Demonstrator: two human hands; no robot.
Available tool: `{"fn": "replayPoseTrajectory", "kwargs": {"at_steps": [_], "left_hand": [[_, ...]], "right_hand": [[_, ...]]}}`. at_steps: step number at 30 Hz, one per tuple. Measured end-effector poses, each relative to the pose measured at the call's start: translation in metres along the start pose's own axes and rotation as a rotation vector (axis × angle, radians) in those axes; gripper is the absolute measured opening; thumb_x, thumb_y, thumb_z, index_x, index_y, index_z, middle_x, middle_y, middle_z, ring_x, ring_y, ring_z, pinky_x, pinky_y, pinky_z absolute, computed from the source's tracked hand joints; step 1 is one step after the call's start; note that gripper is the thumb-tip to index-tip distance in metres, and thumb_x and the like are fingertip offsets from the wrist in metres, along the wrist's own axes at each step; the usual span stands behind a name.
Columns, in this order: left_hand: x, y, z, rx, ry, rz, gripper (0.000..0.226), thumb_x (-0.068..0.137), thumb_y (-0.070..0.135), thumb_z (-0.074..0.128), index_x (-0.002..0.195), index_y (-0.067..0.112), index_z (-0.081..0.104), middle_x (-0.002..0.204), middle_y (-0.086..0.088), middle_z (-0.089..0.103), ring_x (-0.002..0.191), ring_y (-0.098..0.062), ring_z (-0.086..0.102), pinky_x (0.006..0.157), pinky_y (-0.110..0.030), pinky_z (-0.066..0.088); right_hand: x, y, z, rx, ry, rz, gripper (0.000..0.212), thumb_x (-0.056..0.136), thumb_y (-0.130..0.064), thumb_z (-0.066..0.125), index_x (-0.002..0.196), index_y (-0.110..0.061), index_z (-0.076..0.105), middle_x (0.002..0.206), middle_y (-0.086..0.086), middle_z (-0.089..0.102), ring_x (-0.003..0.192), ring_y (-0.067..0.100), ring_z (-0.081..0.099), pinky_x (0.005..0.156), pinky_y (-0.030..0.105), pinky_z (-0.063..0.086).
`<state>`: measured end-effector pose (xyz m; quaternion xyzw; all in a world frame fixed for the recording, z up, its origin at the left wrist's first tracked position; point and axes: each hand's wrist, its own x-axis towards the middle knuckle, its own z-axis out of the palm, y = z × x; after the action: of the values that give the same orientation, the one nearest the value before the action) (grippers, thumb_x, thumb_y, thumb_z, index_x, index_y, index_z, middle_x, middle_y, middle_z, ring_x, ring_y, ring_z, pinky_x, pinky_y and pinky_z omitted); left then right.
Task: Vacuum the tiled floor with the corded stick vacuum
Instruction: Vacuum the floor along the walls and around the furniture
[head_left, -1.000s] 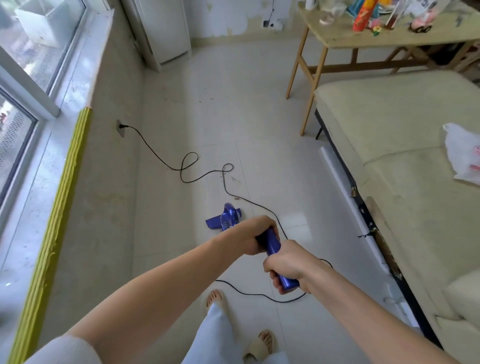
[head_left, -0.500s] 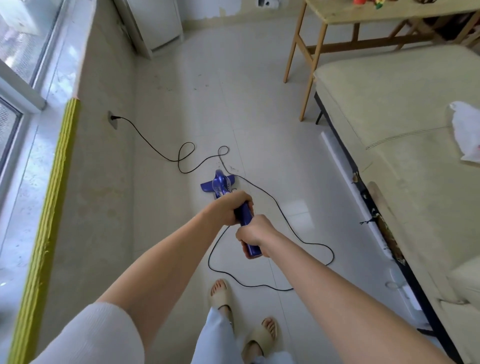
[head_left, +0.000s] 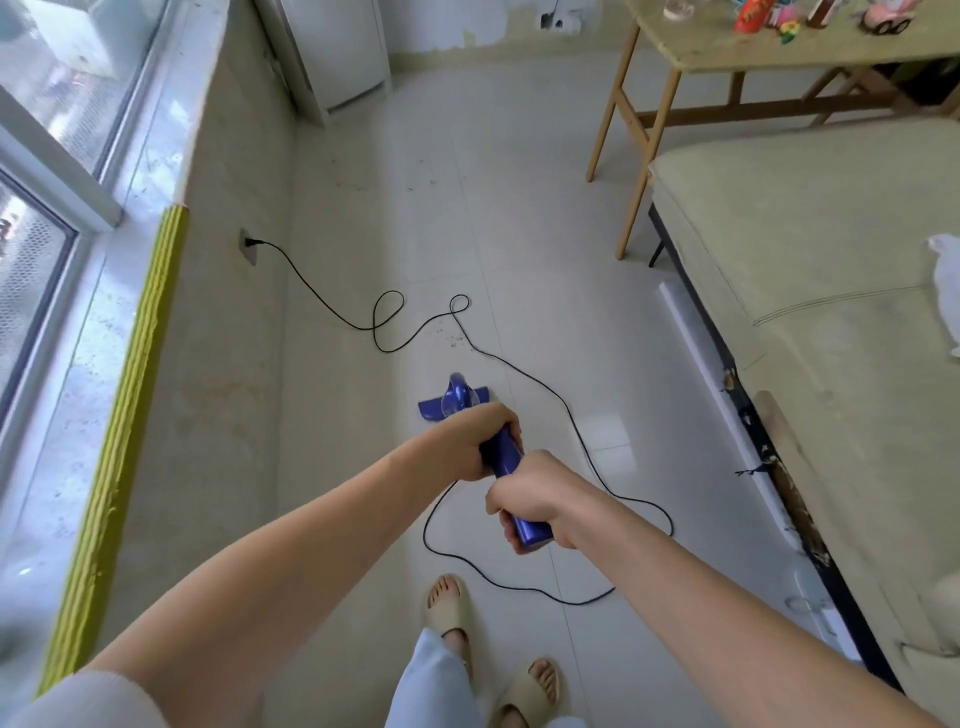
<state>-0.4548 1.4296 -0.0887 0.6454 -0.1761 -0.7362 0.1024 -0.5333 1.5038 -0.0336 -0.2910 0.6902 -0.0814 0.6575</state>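
A blue corded stick vacuum stands in front of me on the pale tiled floor (head_left: 519, 208). Its floor head (head_left: 452, 402) rests on a tile just past my hands. My left hand (head_left: 478, 441) grips the blue handle (head_left: 511, 457) higher up the stick, and my right hand (head_left: 530, 493) grips the handle's near end. The stick between head and hands is hidden by my left hand. The black cord (head_left: 571, 431) loops over the floor around my feet and runs to a wall socket (head_left: 248, 245). Dark crumbs (head_left: 452, 338) lie just beyond the head.
A low wall with a yellow-edged sill (head_left: 119, 415) runs along the left. A beige sofa bed (head_left: 831, 312) fills the right side, and a wooden table (head_left: 675, 52) stands at the back right. A white cabinet (head_left: 332, 47) is at the back. My sandalled feet (head_left: 452, 608) stand on the tiles.
The vacuum head slid forward toward the cord loops half a second ago and has now come back nearer to me. Both hands keep their grip on the handle.
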Motion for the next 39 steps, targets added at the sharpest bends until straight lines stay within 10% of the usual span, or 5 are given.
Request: {"fn": "replayPoseTrajectory", "kwargs": {"at_steps": [24,39], "left_hand": [[0.107,0.121,-0.035,-0.061,0.042,0.102,0.022,0.090,-0.003,0.045,0.071,0.006,0.043,0.061,-0.009,0.045,0.054,-0.020,0.044,0.061,-0.029,0.044],[0.036,0.073,0.004,-0.114,-0.064,0.004,0.015,0.086,-0.004,0.051,0.075,0.006,0.047,0.061,-0.007,0.048,0.055,-0.018,0.047,0.061,-0.028,0.048]], "right_hand": [[0.153,-0.093,-0.017,-0.124,0.110,-0.022,0.022,0.081,0.004,0.046,0.101,-0.006,0.047,0.070,0.009,0.051,0.048,0.018,0.049,0.042,0.023,0.043],[0.043,-0.058,-0.034,-0.105,0.116,0.007,0.023,0.082,0.005,0.049,0.101,-0.007,0.048,0.070,0.008,0.051,0.048,0.014,0.047,0.039,0.018,0.042]]}}
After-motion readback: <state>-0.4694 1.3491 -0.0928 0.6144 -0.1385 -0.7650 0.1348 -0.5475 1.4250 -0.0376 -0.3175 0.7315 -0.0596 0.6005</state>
